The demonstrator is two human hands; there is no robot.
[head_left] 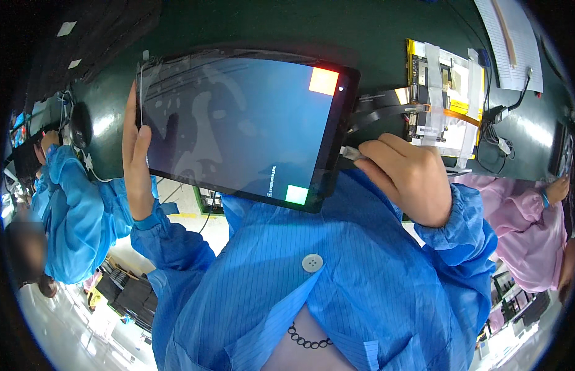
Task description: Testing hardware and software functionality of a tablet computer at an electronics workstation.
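Note:
A black-framed tablet screen (238, 133) is lit bluish-grey, with an orange-red square and a pale green one at its right corners. My left hand (138, 161) grips its left edge, thumb over the front. At the tablet's right edge, my right hand (411, 176) pinches a whitish cable plug (352, 153) between thumb and fingers; whether the plug is seated in the edge I cannot tell. Dark flat ribbon cables (386, 111) run from behind the tablet to an opened board assembly (445, 99) with yellow edges and strips of clear tape.
The dark green bench (269, 25) lies beyond the tablet. Black cables (501, 117) gather right of the board, below a printed sheet (510, 43). A co-worker in a blue smock (83, 210) sits at left, another in a pink one (522, 229) at right.

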